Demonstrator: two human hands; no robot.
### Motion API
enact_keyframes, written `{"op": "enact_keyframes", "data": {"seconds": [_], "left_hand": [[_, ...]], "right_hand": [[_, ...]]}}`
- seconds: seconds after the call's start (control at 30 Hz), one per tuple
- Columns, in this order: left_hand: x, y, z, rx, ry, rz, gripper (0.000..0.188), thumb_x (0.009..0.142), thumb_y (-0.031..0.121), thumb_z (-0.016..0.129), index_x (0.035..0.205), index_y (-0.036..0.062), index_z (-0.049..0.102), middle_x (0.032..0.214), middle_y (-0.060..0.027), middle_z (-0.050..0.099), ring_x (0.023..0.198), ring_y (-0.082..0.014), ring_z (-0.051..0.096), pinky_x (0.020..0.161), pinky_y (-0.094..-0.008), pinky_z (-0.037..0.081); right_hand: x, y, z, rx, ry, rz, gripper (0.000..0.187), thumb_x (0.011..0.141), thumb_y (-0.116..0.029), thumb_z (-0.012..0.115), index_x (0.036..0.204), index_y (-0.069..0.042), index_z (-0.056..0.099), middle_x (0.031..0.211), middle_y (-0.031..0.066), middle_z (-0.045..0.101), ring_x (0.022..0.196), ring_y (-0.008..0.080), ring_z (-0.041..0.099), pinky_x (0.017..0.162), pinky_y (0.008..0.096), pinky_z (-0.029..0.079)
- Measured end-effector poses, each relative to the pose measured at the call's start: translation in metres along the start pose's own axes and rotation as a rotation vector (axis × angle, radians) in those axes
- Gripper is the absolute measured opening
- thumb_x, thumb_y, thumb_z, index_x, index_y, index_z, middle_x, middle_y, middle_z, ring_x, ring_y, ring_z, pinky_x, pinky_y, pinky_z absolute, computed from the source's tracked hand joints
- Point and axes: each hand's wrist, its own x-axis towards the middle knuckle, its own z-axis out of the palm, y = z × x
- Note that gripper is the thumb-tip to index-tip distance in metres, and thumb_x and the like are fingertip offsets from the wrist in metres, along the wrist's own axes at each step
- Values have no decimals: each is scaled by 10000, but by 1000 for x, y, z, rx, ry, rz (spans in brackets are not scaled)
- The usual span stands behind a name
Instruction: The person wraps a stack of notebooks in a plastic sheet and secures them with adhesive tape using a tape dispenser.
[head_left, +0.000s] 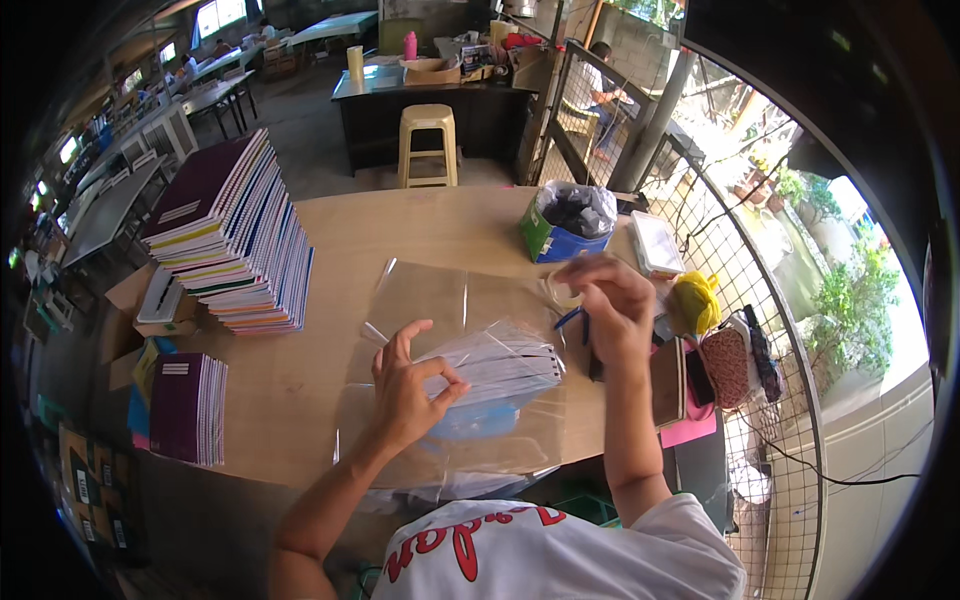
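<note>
Head view: the clear plastic bundle (505,370) is lying on the table (400,222) in front of you, between your two hands, over some larger clear sheets (425,295). Its long side is running roughly left to right, and a blue patch is showing along its near side. Your left hand (408,393) is the nearer one: it is overlapping the bundle's left end, so most of the bundle is lying to the right of those fingers. From your raised right hand (618,308), the bundle is lying left and toward you.

Your left thumb and index finger are almost meeting at the tips, the other fingers spreading; you cannot tell whether they are pinching any film. Your right fingers are curling toward the thumb, and whether they are gripping anything is impossible to tell. Glare is blurring the plastic's edges, and the right hand is partly covering a blue pen (568,318).
</note>
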Motion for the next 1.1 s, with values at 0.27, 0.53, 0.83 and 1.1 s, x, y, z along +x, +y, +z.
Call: {"op": "enact_keyframes", "data": {"seconds": [0.27,0.53,0.83,1.1], "left_hand": [[14,-8,6,-61,6,16,197,690,224,871,749,111,721,1341,-168,536,1230,-350,520,995,-462,415],[12,-18,22,-48,22,-81,265,692,105,842,733,42,589,762,-112,626,663,-295,641,591,-393,496],[12,-12,45,-54,226,-90,211,701,49,782,717,53,572,736,-88,601,640,-296,637,565,-409,493],[42,-41,37,-542,5,-425,481,666,87,856,1073,8,613,785,-54,636,730,-179,649,650,-335,513]], "right_hand": [[-75,77,-20,-583,-120,156,236,672,-103,851,859,-51,715,1331,225,533,1251,335,511,1022,429,427],[-78,90,-11,-683,-52,351,160,710,0,782,822,19,670,1012,123,677,942,207,644,812,323,515],[-80,103,-10,-579,143,145,129,700,31,751,758,-23,649,807,68,659,776,227,616,681,334,489],[-47,110,-27,-234,88,512,381,650,-2,800,999,22,650,821,81,650,793,163,638,720,298,502]]}}
